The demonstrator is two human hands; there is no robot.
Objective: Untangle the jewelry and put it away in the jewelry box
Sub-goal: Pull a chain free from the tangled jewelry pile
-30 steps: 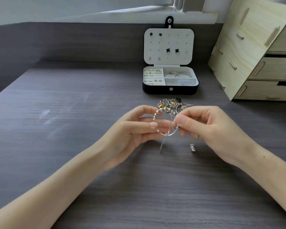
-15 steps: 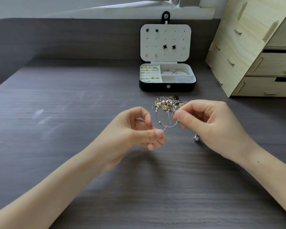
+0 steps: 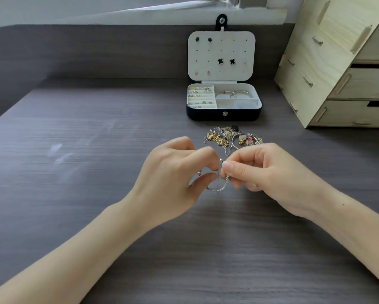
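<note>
Nearest, the left hand and the right hand meet over the dark desk. Each pinches the same silver bangle between thumb and fingertips. The bangle's lower arc shows below the fingers, and a thin strand hangs across it between the 2 grips. The step in hand looks like freeing that strand from the bangle. To do it well, 1 hand should hold the bangle steady while the other eases the strand along and off an end, keeping it slack; a tug would likely tighten a knot or snap a fine link. The bangle sits right inside both pinches, apart from the tangled pile just beyond the knuckles. Whether the strand runs back to that pile I cannot tell. Farther back the jewelry box stands open with its lid upright, and its rear right compartment holds similar bangles, a likely home for this piece. A wooden drawer unit stands at the right.
</note>
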